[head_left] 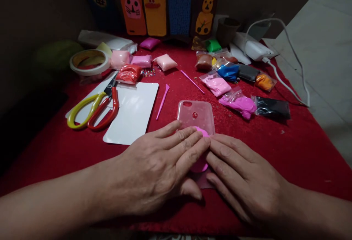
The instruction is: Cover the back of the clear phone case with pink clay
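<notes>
Pink clay point(201, 166) lies on the near half of a clear phone case point(202, 117), partly hidden under the left hand point(156, 163), whose outstretched fingers rest flat over it, the thumb held apart on the near side. From the right comes the right hand point(247, 175), its fingers straight and close together, their tips meeting the left fingertips at the clay's right edge; whether they press on the clay cannot be told. The case's far end, with its camera cutout, shows beyond the fingers, on a red cloth point(302, 152). Farther left, two slim pink modelling tools point(163, 102) lie apart, and white sheets point(134, 117) sit partly under scissors point(109, 90) with one yellow and one red handle. Past these are a red clay packet point(128, 73), small rhinestones point(148, 72), paler pink packets point(166, 62) and a roll of tape point(90, 72). To the right lie a bag of bright pink clay point(242, 105), a black packet point(272, 108) just beside it, and blue point(229, 72) and orange point(264, 82) ones farther off. A white cable point(269, 19) loops at the far right. Along the far edge stand decorated phone cases point(155, 12), among them an orange one with a pink animal face and a dark one with a yellow bear.
</notes>
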`<state>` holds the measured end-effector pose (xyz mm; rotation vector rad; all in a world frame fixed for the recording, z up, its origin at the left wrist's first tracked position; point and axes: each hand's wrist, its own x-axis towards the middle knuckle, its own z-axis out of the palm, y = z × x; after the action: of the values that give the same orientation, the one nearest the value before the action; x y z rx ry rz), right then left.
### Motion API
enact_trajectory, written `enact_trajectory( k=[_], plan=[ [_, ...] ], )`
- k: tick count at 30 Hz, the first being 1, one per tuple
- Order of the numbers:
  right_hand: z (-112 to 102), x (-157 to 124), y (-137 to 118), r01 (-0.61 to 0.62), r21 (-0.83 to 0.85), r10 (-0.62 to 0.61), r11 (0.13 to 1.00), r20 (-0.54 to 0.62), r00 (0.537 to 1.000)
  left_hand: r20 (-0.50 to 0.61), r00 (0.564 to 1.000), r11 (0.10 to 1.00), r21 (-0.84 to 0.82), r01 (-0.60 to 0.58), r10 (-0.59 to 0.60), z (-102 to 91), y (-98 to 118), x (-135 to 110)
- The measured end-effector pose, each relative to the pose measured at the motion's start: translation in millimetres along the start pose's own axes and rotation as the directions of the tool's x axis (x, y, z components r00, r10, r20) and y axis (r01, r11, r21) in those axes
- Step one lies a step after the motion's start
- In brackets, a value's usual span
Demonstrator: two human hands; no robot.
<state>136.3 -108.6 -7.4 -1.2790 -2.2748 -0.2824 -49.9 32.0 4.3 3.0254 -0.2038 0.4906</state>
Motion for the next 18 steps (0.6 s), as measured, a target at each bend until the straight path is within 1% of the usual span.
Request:
enact_trajectory(
  k=[3,5,6,8,10,11,14,18],
  plan=[
    [0.0,-0.2,0.7,0.015,-0.020,-0.015,1.000,0.025,1.000,0.012,1.000,0.999,0.048,0.023,-0.024,1.3,2.0,-0.5],
    [-0.8,-1.9,0.6,0.021,0.001,-0.021,1.000,0.031,0.999,-0.012,0.999,0.999,-0.013,0.053,-0.053,-0.2,0.2,-0.6],
    [-1.5,-3.3,0.4,-0.004,0.021,0.003,1.000,0.031,0.999,-0.038,0.996,0.994,-0.074,0.078,-0.081,-1.7,-1.6,-0.5],
    [-3.3,-6.6,-0.1,-0.103,0.079,0.101,0.992,0.027,0.995,-0.087,0.980,0.963,-0.220,0.157,-0.179,-5.4,-6.1,-0.4],
    [-4.9,-9.4,-0.8,-0.210,0.144,0.206,0.967,0.044,0.978,-0.082,0.965,0.918,-0.336,0.209,-0.250,-8.7,-11.0,-0.2],
    [-5.6,-10.2,-1.1,-0.239,0.172,0.233,0.956,0.054,0.971,-0.061,0.966,0.903,-0.374,0.212,-0.252,-9.7,-13.2,0.1],
    [-7.4,-9.4,-1.2,-0.225,0.193,0.219,0.955,0.055,0.974,-0.018,0.977,0.891,-0.413,0.187,-0.214,-8.8,-18.1,2.0],
    [-12.0,-3.9,0.0,-0.202,0.110,0.195,0.973,0.074,0.978,-0.028,0.979,0.922,-0.344,0.180,-0.202,-1.3,-19.1,5.4]
  ],
)
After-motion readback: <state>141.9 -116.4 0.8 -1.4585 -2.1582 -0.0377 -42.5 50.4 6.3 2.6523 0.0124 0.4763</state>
